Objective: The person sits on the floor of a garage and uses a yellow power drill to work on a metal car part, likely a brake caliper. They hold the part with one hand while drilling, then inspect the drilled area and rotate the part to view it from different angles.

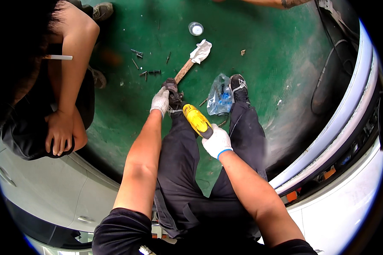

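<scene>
My left hand [160, 102], in a white knitted glove, is closed on a dark metal part [171, 86] low over the green floor by my left shoe. My right hand [217, 141], in a white glove with a blue cuff, grips the rear of a yellow and black power tool [195, 119]. The tool's front end points at the dark part, close beside my left hand; whether they touch I cannot tell. A wooden handle [183, 71] runs away from the dark part, and a crumpled white cloth [201, 51] covers its far end.
Several bolts [137, 53] lie scattered on the floor at the left. A clear plastic bag [220, 95] rests beside my right shoe [239, 83]. Farther off stands a clear cup [195, 29]. Another person [78, 55] crouches at left; car bodywork [336, 127] curves along the right.
</scene>
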Demonstrator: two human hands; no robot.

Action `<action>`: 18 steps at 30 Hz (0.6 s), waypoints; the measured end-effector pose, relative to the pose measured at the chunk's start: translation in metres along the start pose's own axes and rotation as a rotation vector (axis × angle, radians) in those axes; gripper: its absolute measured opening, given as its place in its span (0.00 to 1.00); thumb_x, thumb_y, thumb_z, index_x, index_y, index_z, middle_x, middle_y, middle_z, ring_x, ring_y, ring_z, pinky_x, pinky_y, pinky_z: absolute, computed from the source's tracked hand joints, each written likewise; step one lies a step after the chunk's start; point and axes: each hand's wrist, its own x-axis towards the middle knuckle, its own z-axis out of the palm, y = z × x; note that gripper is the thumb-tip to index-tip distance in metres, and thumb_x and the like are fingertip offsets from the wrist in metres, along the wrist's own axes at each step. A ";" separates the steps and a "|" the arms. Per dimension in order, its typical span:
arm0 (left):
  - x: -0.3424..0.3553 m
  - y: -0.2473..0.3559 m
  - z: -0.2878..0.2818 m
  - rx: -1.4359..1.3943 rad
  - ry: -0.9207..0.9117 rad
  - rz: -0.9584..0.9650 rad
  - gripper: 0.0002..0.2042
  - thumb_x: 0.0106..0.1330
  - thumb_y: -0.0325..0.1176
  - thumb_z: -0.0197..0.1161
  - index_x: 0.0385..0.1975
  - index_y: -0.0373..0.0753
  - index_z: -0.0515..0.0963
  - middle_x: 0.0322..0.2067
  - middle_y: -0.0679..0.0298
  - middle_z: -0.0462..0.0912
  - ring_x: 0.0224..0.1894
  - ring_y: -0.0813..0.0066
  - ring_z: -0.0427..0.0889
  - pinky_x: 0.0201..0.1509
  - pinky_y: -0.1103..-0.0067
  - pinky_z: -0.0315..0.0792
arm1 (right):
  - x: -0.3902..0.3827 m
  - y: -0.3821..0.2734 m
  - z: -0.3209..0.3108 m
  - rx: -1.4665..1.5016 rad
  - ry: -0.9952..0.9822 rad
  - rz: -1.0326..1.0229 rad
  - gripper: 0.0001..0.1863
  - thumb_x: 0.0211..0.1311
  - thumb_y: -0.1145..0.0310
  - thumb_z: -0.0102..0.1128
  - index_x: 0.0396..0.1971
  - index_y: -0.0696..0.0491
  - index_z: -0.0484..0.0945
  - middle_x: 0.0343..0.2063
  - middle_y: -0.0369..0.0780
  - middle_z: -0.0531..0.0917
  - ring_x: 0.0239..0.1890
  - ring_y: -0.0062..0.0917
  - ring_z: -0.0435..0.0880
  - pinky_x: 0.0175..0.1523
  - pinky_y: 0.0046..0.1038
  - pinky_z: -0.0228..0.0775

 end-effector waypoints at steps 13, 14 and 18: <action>-0.008 0.018 -0.003 0.006 -0.008 -0.019 0.26 0.79 0.43 0.56 0.71 0.34 0.73 0.68 0.49 0.78 0.71 0.57 0.76 0.74 0.73 0.66 | 0.001 0.010 0.009 -0.014 0.051 -0.059 0.19 0.56 0.62 0.66 0.44 0.56 0.79 0.37 0.56 0.88 0.45 0.53 0.88 0.53 0.49 0.80; -0.007 0.018 -0.003 0.004 -0.014 -0.022 0.26 0.79 0.43 0.56 0.71 0.35 0.73 0.68 0.49 0.78 0.71 0.57 0.76 0.74 0.73 0.66 | 0.001 0.010 0.008 -0.016 0.045 -0.051 0.19 0.56 0.62 0.66 0.44 0.56 0.79 0.37 0.56 0.88 0.45 0.53 0.88 0.53 0.49 0.80; -0.006 0.016 0.000 -0.034 -0.009 -0.030 0.26 0.79 0.40 0.56 0.72 0.35 0.72 0.68 0.50 0.79 0.69 0.63 0.77 0.74 0.75 0.67 | 0.000 0.010 0.008 -0.005 0.059 -0.064 0.19 0.56 0.61 0.66 0.44 0.56 0.79 0.38 0.56 0.88 0.45 0.53 0.88 0.53 0.49 0.80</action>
